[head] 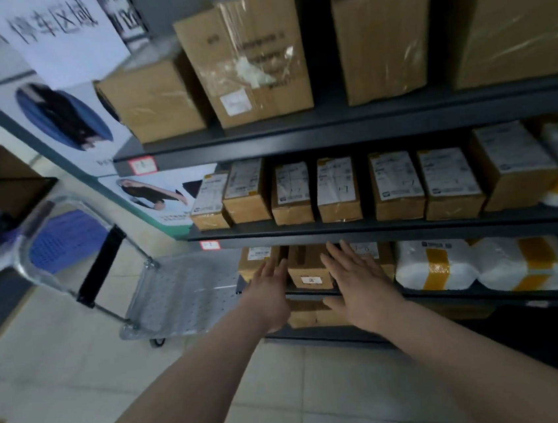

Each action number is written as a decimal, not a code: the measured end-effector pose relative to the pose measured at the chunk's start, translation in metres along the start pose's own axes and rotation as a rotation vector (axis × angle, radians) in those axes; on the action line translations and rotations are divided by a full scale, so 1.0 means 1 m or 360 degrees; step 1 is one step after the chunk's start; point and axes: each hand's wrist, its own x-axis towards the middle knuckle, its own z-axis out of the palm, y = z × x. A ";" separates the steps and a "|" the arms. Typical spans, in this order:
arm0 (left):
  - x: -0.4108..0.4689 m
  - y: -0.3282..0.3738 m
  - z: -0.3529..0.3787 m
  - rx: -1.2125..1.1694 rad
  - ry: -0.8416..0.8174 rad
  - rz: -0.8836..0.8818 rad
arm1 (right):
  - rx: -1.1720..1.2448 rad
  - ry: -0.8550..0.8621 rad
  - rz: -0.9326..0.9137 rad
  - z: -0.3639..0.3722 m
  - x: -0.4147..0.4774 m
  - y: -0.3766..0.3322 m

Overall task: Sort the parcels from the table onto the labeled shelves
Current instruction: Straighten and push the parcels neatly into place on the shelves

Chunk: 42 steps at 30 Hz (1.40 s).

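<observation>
At the far left a blue crate (67, 238) sits low behind the handle of a metal platform trolley (182, 290), which is parked just beside the shelving. A red-edged shelf label (210, 245) is stuck on the front lip of the middle shelf (410, 232), which carries a row of small cartons (337, 191).

Below it, the left hand (267, 281) reaches into the lower shelf (451, 292). Its fingers (278, 268) are straight and together along the left flank of a small brown parcel (307, 267). That parcel stands upright on the shelf, wedged between two other brown boxes (255, 258). The right hand (356, 272) comes in from the other side, fingers (340, 253) flat and slightly spread over the parcel's right edge and the box next to it. Neither hand curls round anything. Both are flat and grip nothing, and I cannot tell whether the palms actually press the cardboard.

The parcel looks like stiff taped cardboard, small and probably light, so it should slide without buckling. The tape may be a little slick under flat hands. It seems best handled by its two opposite side faces, or nudged in square from the front face, keeping clear of the corners.

Further right lie white padded parcels (435, 269) banded with yellow tape, which look soft.
</observation>
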 end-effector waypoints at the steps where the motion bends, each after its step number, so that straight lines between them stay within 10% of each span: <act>1: -0.004 -0.001 -0.014 -0.0003 0.0042 0.0011 | -0.0008 0.0055 -0.0039 -0.012 -0.002 -0.005; 15: -0.033 -0.042 -0.199 0.0080 0.0878 0.0373 | -0.0228 0.0810 -0.0377 -0.174 0.033 -0.106; 30: 0.016 -0.119 -0.287 0.0012 0.1023 0.0261 | -0.0367 0.1040 -0.0324 -0.233 0.104 -0.170; 42: 0.069 -0.123 -0.317 0.0182 0.0889 0.0302 | -0.0580 0.1122 0.0302 -0.290 0.144 -0.121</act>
